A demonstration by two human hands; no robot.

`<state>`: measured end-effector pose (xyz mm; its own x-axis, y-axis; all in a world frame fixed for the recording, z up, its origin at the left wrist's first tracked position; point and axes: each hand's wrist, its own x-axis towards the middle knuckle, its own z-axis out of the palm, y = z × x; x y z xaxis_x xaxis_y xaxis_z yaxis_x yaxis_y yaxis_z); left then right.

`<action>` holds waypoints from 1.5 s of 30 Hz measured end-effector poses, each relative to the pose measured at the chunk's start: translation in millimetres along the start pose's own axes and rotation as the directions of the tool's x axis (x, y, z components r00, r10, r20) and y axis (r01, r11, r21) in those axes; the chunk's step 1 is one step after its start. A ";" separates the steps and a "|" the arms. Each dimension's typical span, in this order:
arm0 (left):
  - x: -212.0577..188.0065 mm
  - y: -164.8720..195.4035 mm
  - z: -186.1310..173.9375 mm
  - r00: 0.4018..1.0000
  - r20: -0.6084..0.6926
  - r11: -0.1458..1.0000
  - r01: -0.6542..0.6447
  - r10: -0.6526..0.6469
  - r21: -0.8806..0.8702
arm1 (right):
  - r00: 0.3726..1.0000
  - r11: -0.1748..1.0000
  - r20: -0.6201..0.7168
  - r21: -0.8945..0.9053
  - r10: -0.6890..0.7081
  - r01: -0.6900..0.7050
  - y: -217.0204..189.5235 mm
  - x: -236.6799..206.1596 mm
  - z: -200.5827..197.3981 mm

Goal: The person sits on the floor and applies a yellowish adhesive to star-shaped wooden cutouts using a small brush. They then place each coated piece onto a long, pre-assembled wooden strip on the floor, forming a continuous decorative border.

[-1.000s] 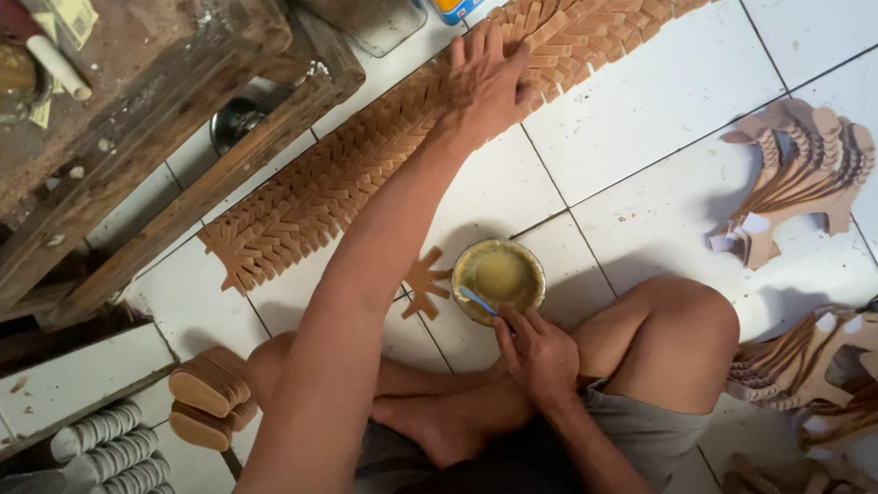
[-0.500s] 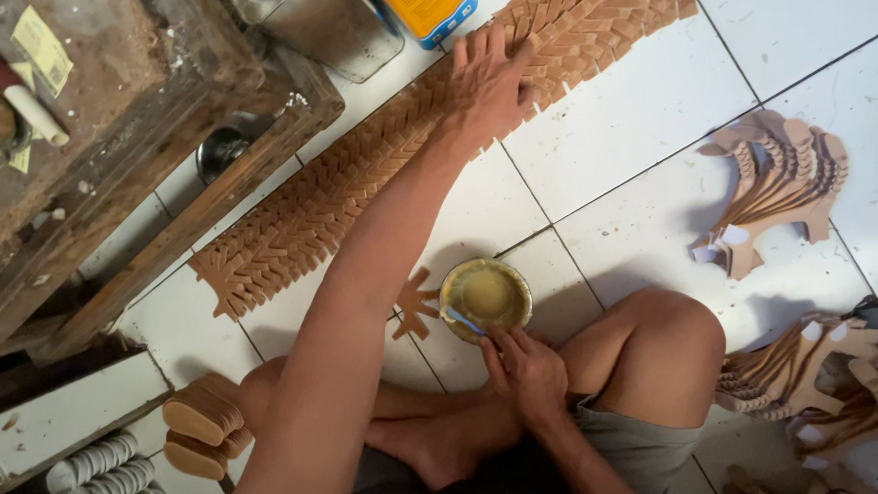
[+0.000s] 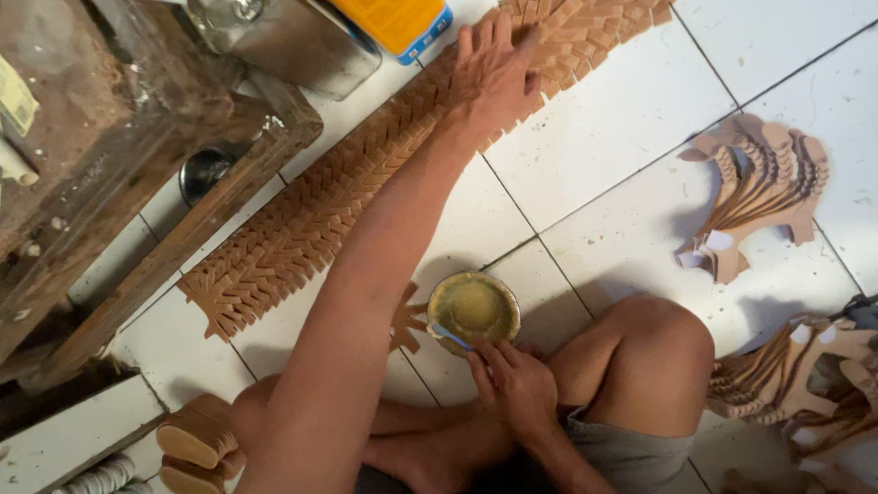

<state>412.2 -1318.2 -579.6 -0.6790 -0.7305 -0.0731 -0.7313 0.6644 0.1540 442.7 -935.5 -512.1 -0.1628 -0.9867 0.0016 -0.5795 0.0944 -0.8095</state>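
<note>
The left hand [image 3: 498, 75] lies flat, released, on the long row of brown cut pieces [image 3: 362, 178], beyond the glue bowl [image 3: 473, 309]. These look light and thin; pinch one edge. The right hand [image 3: 517, 381] grasps a small brush at the bowl.

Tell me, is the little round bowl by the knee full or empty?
Nearly full: the bowl holds yellowish paste almost to its rim, upright on the tiled floor.

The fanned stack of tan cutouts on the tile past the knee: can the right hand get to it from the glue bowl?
Probably yes. The right hand is at the glue bowl, and only bare tile lies between it and the stack. The raised knee sits beside that path, so it may need to reach over it.
</note>
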 end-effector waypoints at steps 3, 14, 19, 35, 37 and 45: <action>2.4 0.1 2.7 0.977 -0.192 0.995 -0.088 0.095 0.042 | 1.000 1.000 -0.011 -0.022 0.005 -0.005 3.0 2.9 -3.3; 30.3 8.4 7.5 0.989 -0.084 0.992 -0.118 0.121 0.044 | 1.000 1.000 -0.026 0.015 -0.012 0.012 15.2 10.0 -2.5; 62.9 13.6 20.4 0.983 -0.129 0.991 -0.128 0.131 0.034 | 0.998 1.000 -0.058 0.017 0.012 -0.011 24.8 18.1 -0.7; 118.7 32.1 48.4 0.964 -0.205 0.985 -0.156 0.168 0.073 | 0.998 0.997 -0.059 0.082 -0.004 0.009 47.8 32.0 -7.2; 127.0 36.9 51.9 0.954 -0.242 0.984 -0.166 0.177 0.064 | 0.998 0.997 -0.055 0.074 0.001 0.003 50.5 35.0 -6.9; 144.3 47.7 56.6 0.988 -0.119 0.995 -0.100 0.102 0.023 | 0.999 0.998 -0.039 0.068 0.007 -0.004 57.6 36.7 -7.1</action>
<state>275.7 -1383.0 -638.5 -0.7376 -0.6726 0.0605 -0.6612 0.7375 0.1375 397.7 -965.3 -554.6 -0.1980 -0.9800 0.0188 -0.5233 0.0895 -0.8475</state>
